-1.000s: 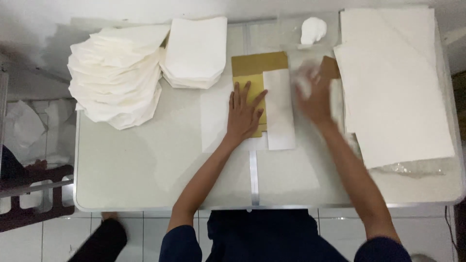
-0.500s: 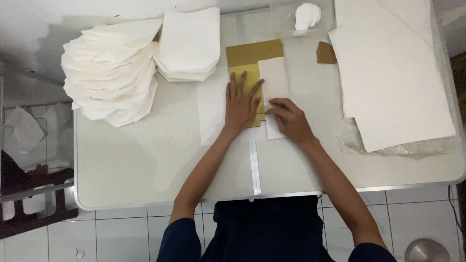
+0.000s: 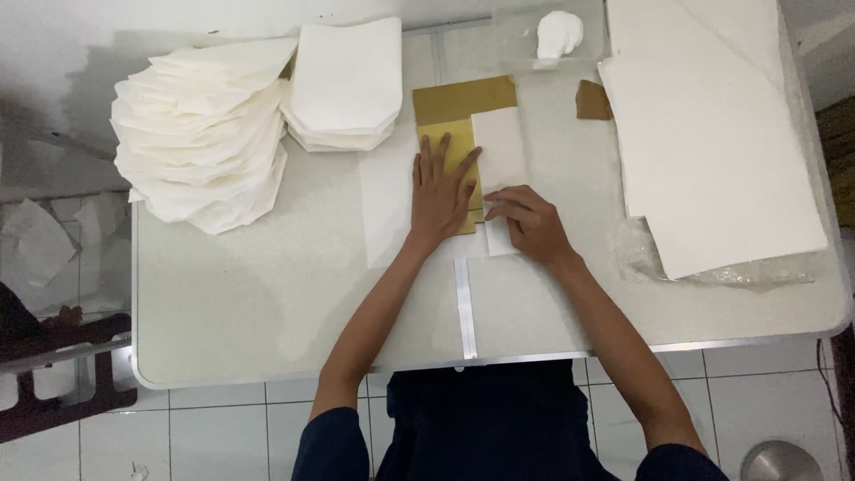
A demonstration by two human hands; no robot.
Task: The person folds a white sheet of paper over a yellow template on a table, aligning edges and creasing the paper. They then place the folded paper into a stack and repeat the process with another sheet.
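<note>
The left hand (image 3: 441, 194) lies flat, fingers spread, palm down on a yellow-brown card template (image 3: 454, 147) that sits on a white paper sheet (image 3: 389, 200) near the middle of the pale folding table (image 3: 267, 312); it grips nothing, it simply pins the card and the paper under it. The right hand (image 3: 527, 223) is bent at the knuckles, fingertips pressed on the lower end of the folded paper flap (image 3: 500, 156) that has been turned over the template's right edge; it pinches or presses the fold rather than grasping anything free, though whether the thumb is under the paper cannot be told. To the upper left stand a fanned heap of finished white paper bags (image 3: 200, 142) and, just beside it, a neater stack of flat bags (image 3: 346, 85); to the right lies a pile of large white sheets (image 3: 712, 151), with a small brown card scrap (image 3: 592, 100) between that pile and the template, and a crumpled white wad (image 3: 559, 34) at the far edge. Judged from this, the crease is being set along the template's edge; it would go best if the flat hand holds its weight steady so the card cannot slide, while the pressing fingertips run along the flap tight against the card's edge, keeping the flap parallel to it; a slipped template would likely give a skewed fold.
</note>
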